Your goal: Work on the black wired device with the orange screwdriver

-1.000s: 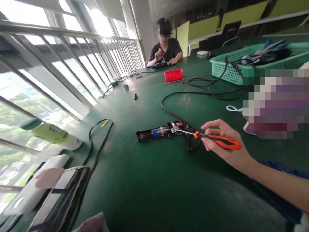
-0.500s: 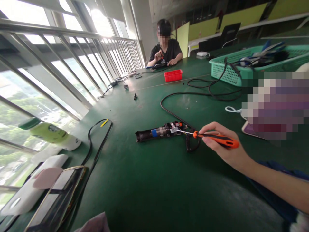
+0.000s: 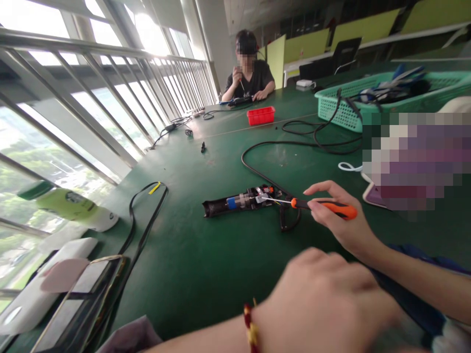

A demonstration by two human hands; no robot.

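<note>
The opened black device [image 3: 241, 201] lies on the worktop [image 3: 191, 264], well in from the edge along the railing [image 3: 110, 56]. Its wiring and a metal plate are exposed. The right hand's [image 3: 351, 231] fingers pinch the orange-and-black screwdriver [image 3: 340, 210], whose tip meets the plate or sits just above it. The left hand [image 3: 327, 294] is blurred in front, back upward (I cannot tell how its fingers stand).

The device looks fairly light and stiff, its smooth barrel likely to roll or slide, its bare wires fragile. Steady it by the barrel near the blue band, clear of the wiring; the black cable [image 3: 272, 142] could tug. The screwdriver's thick handle should grip well.
</note>
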